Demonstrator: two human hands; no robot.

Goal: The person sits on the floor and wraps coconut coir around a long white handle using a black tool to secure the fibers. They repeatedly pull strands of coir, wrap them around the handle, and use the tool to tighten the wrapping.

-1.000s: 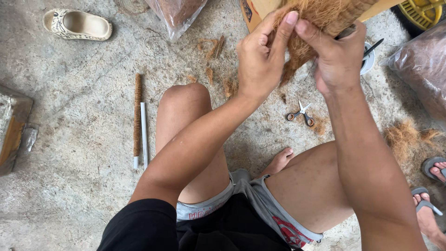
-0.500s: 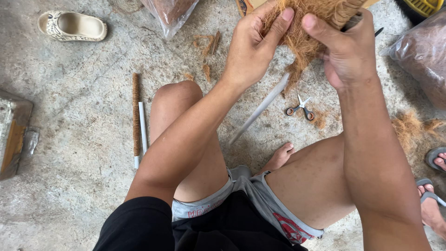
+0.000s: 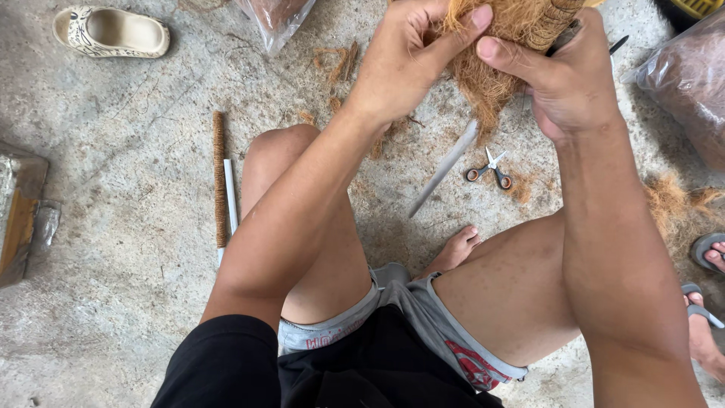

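My left hand [image 3: 408, 57] and my right hand [image 3: 563, 72] are both raised at the top of the head view, closed on a clump of brown coconut fibre [image 3: 491, 72]. The fibre is bunched around a white pipe [image 3: 445, 170] that slants down toward the floor. Part of the pipe near my right hand is wound with brown rope [image 3: 555, 19]. Loose strands hang below my fingers. I sit on a concrete floor with knees apart.
Small scissors [image 3: 489, 170] lie on the floor under the fibre. A rope-wound stick and a white pipe [image 3: 223, 181] lie at the left. A sandal [image 3: 109, 32], plastic bags of fibre [image 3: 683, 83], loose fibre [image 3: 676, 200] and another person's sandalled feet [image 3: 706, 302] surround me.
Both hands have shifted slightly right and up with the fibre clump; the white pipe's lower end has come into view, slanting toward the floor.
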